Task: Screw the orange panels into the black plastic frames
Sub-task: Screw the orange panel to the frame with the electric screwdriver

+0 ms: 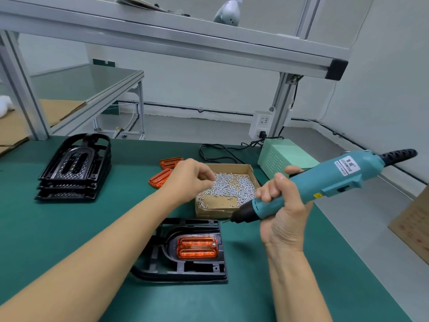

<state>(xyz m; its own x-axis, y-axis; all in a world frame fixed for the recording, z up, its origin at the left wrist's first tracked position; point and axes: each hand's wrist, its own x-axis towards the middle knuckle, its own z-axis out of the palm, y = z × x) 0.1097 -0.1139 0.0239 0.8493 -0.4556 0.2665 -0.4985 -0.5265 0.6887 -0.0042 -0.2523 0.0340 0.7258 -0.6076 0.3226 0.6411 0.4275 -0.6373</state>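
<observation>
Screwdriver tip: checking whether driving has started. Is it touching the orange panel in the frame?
Apart. The head view shows the screwdriver tip above the frame's far edge, clear of the orange panel.

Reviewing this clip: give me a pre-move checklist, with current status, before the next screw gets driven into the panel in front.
1. Orange panel seated in the black frame: ok.
2. Frame lying flat on the green mat: ok.
3. Right hand gripping the electric screwdriver: ok.
4. Screw loaded on the bit: cannot tell, tip too small.
5. Left hand holding a screw picked from the screw box: cannot tell, fingertips hidden.
6. Bit lined up over a panel hole: not ok, it is beside the frame.
</observation>
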